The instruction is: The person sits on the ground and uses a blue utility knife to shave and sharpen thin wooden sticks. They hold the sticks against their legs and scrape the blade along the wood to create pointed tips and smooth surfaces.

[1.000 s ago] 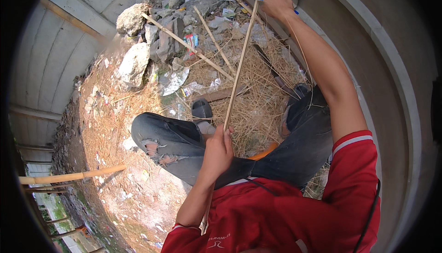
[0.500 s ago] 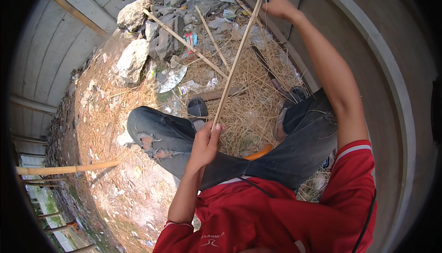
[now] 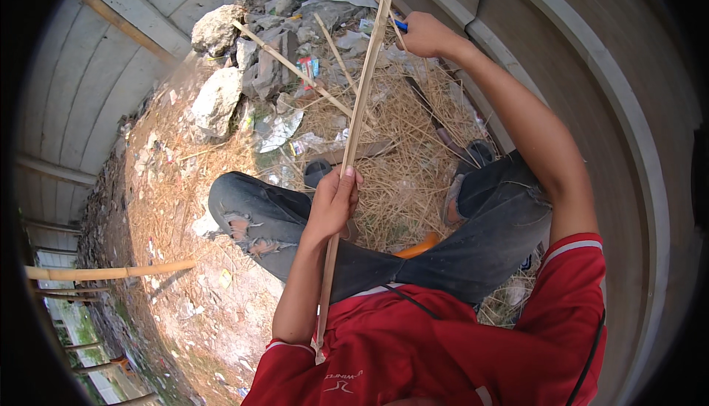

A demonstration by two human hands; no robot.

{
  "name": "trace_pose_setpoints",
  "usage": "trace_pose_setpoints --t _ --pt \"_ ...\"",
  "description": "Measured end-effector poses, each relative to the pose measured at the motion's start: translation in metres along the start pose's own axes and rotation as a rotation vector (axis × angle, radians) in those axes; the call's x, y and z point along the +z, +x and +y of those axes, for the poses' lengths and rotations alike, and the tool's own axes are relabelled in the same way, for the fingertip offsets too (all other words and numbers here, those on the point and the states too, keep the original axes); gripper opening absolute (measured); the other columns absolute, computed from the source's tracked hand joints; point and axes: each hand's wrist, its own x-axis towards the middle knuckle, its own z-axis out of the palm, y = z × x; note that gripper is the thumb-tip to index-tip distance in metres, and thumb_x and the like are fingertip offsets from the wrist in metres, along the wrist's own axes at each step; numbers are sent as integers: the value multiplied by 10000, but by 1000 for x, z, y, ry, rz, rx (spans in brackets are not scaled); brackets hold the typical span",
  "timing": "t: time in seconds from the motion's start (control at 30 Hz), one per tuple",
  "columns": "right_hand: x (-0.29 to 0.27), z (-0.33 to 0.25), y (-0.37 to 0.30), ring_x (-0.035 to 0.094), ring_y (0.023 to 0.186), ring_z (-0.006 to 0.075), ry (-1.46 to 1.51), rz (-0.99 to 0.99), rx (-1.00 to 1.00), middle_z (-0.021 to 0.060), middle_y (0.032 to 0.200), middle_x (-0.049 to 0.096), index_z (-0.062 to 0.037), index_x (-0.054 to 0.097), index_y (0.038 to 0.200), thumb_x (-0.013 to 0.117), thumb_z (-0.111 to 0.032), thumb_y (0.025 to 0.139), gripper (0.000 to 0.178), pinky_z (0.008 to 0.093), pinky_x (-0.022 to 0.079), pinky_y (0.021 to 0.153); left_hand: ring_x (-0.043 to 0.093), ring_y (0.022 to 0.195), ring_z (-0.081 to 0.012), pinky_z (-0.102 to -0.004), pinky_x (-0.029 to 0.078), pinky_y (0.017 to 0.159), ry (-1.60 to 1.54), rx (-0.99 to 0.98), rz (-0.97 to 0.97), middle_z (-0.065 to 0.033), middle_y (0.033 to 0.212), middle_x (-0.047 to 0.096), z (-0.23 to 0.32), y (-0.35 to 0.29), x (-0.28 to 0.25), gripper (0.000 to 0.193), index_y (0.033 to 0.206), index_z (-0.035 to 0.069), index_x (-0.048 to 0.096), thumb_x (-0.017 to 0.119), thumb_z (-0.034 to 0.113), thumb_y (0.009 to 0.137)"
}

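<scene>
My left hand point(image 3: 336, 198) is closed around a long split bamboo strip point(image 3: 368, 74), gripping it near its middle over my left thigh. The strip slants upward and away, its lower end resting by my red shirt. Out to the far right, my right hand point(image 3: 430, 35) is wrapped around a small blue-handled tool point(image 3: 400, 26), held close to the strip's upper part. A thin sliver shows beside the tool; its working end is too small to make out.
Two thin bamboo sticks point(image 3: 292, 68) lie over straw and litter ahead of me. Pale rocks point(image 3: 218, 100) sit to the left of them. A long dark tool point(image 3: 425, 100) rests near my right foot. A corrugated wall point(image 3: 591, 59) rises at my right.
The bamboo strip has slid back toward my body, its lower end now passing below my left hand. My left hand has moved slightly up, my right hand left and a little nearer.
</scene>
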Motion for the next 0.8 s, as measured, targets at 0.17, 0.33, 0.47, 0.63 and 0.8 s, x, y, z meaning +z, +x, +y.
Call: trace_pose_setpoints --t 0.17,0.33,0.47,0.63,0.8 --pt "32 -50 -29 667 694 425 3 -111 -143 270 700 645 92 653 713 663 -178 693 271 492 534 662 295 421 -68 -255 262 394 -137 14 -2 42 585 345 13 14 -10 354 959 68 497 390 368 1114" --pt "57 -103 -87 715 843 450 -108 -171 -230 285 859 703 49 716 837 671 -163 734 240 499 588 760 269 410 -63 -249 222 378 -195 -25 48 50 585 298 36 23 -13 324 965 98 481 398 377 1109" --pt "67 -116 -100 721 849 444 -93 -160 -277 265 862 709 34 718 865 681 -166 761 228 498 593 754 255 404 -60 -248 198 362 -221 -42 64 57 577 276 38 30 -10 304 946 114 480 414 366 1102" --pt "70 -102 -79 729 864 425 -210 -131 -275 243 897 721 18 727 892 677 -152 769 215 488 596 746 264 414 -60 -245 196 373 -210 -86 123 59 585 287 33 36 0 284 922 120 460 424 344 1094" --pt "54 -44 -20 727 935 411 -201 -11 37 236 971 731 17 739 938 653 -135 791 228 484 590 802 284 429 -57 -246 205 388 -191 -171 86 57 590 311 25 19 24 281 919 116 450 431 337 1092"
